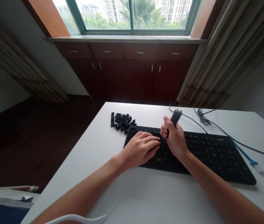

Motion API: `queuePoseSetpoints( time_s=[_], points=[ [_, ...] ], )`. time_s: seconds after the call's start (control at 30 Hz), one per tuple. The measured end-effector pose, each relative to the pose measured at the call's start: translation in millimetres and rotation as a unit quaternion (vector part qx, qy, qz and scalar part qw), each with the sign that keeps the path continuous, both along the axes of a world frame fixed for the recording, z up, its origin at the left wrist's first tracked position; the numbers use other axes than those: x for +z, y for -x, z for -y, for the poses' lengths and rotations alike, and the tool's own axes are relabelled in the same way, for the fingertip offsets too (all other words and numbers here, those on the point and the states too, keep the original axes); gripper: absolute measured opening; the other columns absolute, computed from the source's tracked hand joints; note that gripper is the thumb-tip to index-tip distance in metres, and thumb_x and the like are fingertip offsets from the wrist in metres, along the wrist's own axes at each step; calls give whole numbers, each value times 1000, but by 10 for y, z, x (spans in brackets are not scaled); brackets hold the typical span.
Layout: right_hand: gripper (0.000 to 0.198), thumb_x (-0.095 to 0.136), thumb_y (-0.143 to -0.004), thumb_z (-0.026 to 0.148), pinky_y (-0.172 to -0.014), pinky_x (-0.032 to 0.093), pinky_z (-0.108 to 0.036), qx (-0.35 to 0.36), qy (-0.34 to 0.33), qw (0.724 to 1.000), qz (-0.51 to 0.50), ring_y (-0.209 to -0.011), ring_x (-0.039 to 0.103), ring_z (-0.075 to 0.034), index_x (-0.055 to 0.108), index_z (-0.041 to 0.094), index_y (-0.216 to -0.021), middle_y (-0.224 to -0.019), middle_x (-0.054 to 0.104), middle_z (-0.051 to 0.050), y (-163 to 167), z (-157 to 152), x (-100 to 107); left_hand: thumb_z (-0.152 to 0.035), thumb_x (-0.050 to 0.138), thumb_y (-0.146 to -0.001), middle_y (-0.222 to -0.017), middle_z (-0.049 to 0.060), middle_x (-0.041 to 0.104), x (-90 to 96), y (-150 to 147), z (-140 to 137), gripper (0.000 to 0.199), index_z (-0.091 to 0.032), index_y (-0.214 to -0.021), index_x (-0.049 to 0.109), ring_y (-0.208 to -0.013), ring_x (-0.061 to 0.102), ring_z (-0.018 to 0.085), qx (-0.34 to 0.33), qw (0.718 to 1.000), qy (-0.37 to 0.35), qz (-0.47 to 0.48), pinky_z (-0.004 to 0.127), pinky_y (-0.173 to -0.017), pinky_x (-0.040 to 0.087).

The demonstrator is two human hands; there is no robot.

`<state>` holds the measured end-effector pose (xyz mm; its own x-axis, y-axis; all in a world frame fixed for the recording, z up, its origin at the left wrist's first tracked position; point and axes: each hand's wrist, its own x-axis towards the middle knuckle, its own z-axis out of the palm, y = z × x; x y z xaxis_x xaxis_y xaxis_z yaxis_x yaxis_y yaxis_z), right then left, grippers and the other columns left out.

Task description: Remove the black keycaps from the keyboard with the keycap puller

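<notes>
A black keyboard (pixel 216 155) lies across the white table, with part of its left side bare of keycaps. My left hand (pixel 142 146) rests over that left part, palm down and fingers stretched out, holding nothing. Wrapped in my right hand (pixel 175 138) is a black-handled tool that looks like a keycap puller (pixel 176 117), held upright over the keyboard. Its thin metal lower end reaches down to the keys beside my left fingertips; whether it grips a key cannot be made out. Loose black keycaps (pixel 122 120) are heaped behind the keyboard's left corner, a long one standing apart.
A black cable (pixel 203 118) runs behind the keyboard, bundled at one spot. A blue brush (pixel 245 154) with pale bristles lies by the keyboard's right end. Part of a white curved object (pixel 80 218) shows at the bottom edge. Wooden cabinets (pixel 127 77) stand beyond the table.
</notes>
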<state>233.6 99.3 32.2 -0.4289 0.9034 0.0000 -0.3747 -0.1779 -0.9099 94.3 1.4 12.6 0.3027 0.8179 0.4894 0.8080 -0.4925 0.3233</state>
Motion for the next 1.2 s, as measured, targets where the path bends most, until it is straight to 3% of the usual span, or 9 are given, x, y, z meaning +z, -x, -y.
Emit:
queuePoseSetpoints(
  time_s=[0.17,0.3,0.37,0.47,0.6,0.73,1.0,1.2],
  points=[
    [47,68,-90,51,-49,36,-25,23,5,998,58,-49,39,-10,46,21,-61,-55,44,4,-15,7,-17,-31,56,-101,-122,8,73,47,-29,42,29,-19,-127,59,-113,66,24,26,998,36,45,43,-100,51],
    [50,69,-90,49,-45,28,-25,11,-23,999,25,-46,28,-8,39,22,-59,-52,32,8,53,76,-72,-59,67,-89,-140,19,58,82,-152,72,81,-13,-148,37,-129,56,34,86,986,85,115,51,-107,49],
    [50,67,-90,50,-46,28,-26,-5,-71,996,47,-48,28,-9,39,22,-60,-53,32,7,81,122,-101,-67,69,-84,-140,21,56,85,-243,48,94,-13,-151,31,-127,56,36,84,982,97,139,53,-106,50],
    [46,66,-91,50,-48,31,-26,-8,-153,980,124,-53,34,-10,43,21,-63,-57,39,5,59,181,-124,-63,63,-90,-126,17,61,80,-380,-20,76,-15,-144,39,-113,61,33,90,975,100,176,51,-98,54],
    [44,63,-92,50,-50,34,-27,-36,-193,964,180,-55,37,-12,45,21,-64,-58,42,4,-9,219,-141,-58,59,-93,-124,16,60,55,-512,-62,67,-15,-141,42,-112,59,32,94,972,91,196,53,-99,53],
    [41,60,-92,50,-50,36,-27,-47,-166,962,213,-56,40,-13,47,21,-66,-61,46,2,61,225,-157,-56,51,-98,-135,20,55,-6,-556,-47,72,-12,-152,30,-125,54,35,96,970,79,210,55,-107,49],
    [39,58,-91,45,-48,33,-27,-89,-125,976,156,-53,38,-12,43,22,-63,-57,42,4,105,271,-147,-47,43,-104,-158,21,36,-74,-568,-49,69,-14,-159,18,-150,33,35,96,975,91,181,57,-123,33],
    [42,56,-93,43,-47,33,-27,-122,-119,976,137,-52,36,-12,37,23,-62,-56,38,5,87,275,-139,-46,40,-104,-158,21,39,-51,-579,-54,70,-14,-160,14,-151,31,35,77,982,88,150,58,-124,31]
  ],
)
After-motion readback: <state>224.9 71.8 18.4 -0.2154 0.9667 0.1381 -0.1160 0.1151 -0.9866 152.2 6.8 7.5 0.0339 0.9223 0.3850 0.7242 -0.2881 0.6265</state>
